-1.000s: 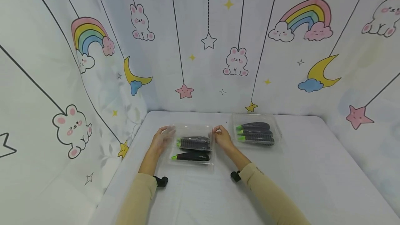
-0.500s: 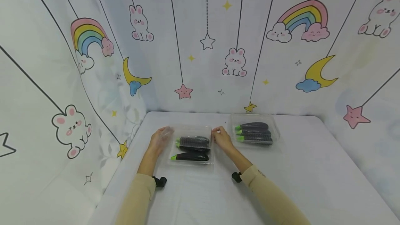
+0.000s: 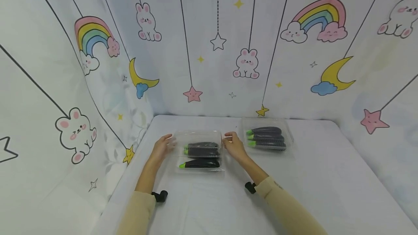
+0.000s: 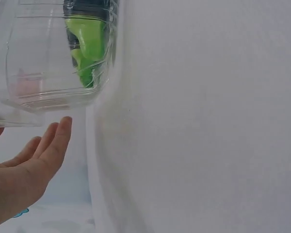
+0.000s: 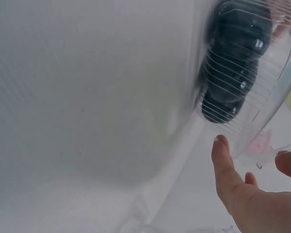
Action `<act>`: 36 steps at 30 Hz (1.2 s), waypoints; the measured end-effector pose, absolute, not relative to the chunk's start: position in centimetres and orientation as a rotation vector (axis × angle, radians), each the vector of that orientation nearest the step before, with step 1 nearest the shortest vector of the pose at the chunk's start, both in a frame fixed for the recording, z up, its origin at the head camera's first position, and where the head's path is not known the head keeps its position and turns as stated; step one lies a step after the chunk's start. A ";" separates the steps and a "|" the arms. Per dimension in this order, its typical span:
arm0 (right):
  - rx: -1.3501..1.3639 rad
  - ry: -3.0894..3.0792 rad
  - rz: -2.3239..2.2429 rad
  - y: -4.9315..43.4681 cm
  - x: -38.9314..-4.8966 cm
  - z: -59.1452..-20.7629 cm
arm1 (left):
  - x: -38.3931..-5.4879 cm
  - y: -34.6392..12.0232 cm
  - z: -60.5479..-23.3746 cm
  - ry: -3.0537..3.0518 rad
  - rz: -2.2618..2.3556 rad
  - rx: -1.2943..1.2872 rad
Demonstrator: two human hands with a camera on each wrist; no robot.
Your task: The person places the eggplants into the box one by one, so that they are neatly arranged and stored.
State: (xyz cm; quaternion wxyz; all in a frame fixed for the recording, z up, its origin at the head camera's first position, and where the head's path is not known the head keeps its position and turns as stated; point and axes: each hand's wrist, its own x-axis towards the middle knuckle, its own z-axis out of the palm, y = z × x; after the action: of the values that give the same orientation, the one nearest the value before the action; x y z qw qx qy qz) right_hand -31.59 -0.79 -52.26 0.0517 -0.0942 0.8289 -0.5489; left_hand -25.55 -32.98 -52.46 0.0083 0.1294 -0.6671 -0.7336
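A clear plastic box (image 3: 196,137) sits on the white table, with glossy dark eggplants (image 3: 200,163) inside that have bright green stem ends. My left hand (image 3: 160,149) is just off the box's left side, its fingers extended beside the wall. In the left wrist view, green stems (image 4: 89,41) show through the plastic above those fingertips. My right hand (image 3: 234,147) is at the opposite side, fingers loosely bent and holding nothing. The right wrist view has the forefinger close below the box's end, where rounded eggplant ends (image 5: 228,77) press near the ribbed wall.
Behind and right of my right hand stands a second clear box (image 3: 262,122) with several eggplants (image 3: 267,143). A white cloth covers the table (image 3: 310,177). A curtain (image 3: 209,75) printed with rabbits, stars and rainbows hangs around the back and sides.
My left hand has let go of the box's left edge and drawn slightly left. My right fingers have loosened from the right edge. The box stays about where it was.
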 end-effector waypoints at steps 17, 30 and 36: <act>-0.356 2.335 -1.618 2.8 -27.1 -51.5 | -19.1 -33.1 -51.8 -2.450 -2.020 0.366; -0.468 1.946 -1.660 4.1 -25.8 -52.6 | -16.7 -32.9 -52.5 -2.531 -2.038 0.365; -0.407 1.901 -1.664 4.2 -25.6 -52.8 | -16.6 -33.0 -52.5 -2.551 -2.121 0.222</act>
State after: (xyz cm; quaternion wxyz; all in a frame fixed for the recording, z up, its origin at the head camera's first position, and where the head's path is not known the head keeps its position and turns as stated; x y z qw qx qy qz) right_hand -25.60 4.20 -52.77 0.2871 -0.1525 0.7115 -0.6229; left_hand -16.60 -32.98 -52.51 -0.0915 0.0665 -0.7639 -0.6353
